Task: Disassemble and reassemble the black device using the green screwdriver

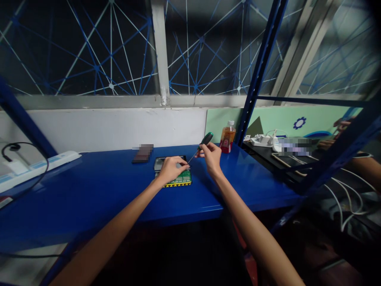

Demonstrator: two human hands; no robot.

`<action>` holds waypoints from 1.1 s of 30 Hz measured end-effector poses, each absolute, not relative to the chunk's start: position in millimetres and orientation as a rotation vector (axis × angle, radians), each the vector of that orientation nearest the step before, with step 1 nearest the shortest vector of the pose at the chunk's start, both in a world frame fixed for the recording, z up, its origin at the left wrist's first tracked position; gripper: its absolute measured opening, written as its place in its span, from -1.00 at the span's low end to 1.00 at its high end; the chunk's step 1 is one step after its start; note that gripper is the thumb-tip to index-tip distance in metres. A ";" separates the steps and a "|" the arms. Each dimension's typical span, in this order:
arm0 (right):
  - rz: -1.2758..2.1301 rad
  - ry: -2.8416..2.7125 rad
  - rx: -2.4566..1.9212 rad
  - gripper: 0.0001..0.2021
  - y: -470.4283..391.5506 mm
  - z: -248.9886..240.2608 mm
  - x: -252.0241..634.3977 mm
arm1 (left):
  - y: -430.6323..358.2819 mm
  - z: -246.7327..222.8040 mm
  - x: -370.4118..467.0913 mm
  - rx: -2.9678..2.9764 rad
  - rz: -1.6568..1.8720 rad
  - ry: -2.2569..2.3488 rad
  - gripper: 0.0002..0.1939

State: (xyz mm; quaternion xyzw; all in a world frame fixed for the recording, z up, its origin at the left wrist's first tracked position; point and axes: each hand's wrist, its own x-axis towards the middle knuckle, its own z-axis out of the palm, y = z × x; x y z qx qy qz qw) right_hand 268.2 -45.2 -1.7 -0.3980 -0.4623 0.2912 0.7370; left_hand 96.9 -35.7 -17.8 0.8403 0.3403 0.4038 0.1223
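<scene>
My right hand (210, 158) is closed round a screwdriver (206, 138) with a green and black handle, its thin shaft slanting down to the left. The tip of the shaft meets the fingertips of my left hand (172, 169), which rests over a device with a green circuit board (186, 175) and a yellow strip along its front edge. My left thumb and fingers come together near the tip; whatever they may pinch is too small to make out. Part of the device is hidden under this hand.
On the blue table (104, 186), a dark flat object (143, 154) lies behind the device and a bottle (228, 137) stands at the back right. A power strip (38, 169) lies left. Beyond the right post are cables and another person's arm.
</scene>
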 end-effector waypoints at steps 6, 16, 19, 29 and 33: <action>0.511 -1.101 -0.904 -0.93 -48.3 -2.0 265.3 | -35.2 -18.4 96.4 2.438 1.174 1.013 -0.87; 0.387 -1.187 -0.928 -0.92 -50.0 -4.4 257.3 | -29.2 -22.6 93.7 2.423 1.153 1.063 -0.89; 0.417 -1.162 -0.891 -0.93 -48.0 -5.2 258.1 | -30.8 -21.8 93.9 2.422 1.178 1.059 -0.90; 0.542 -1.151 -0.741 -0.94 -50.6 3.5 251.3 | -38.7 -1.6 84.2 2.350 1.205 0.943 -0.85; 0.622 -1.236 -0.738 -0.92 -40.2 8.8 235.5 | -32.4 17.4 52.9 2.293 1.097 0.838 -0.81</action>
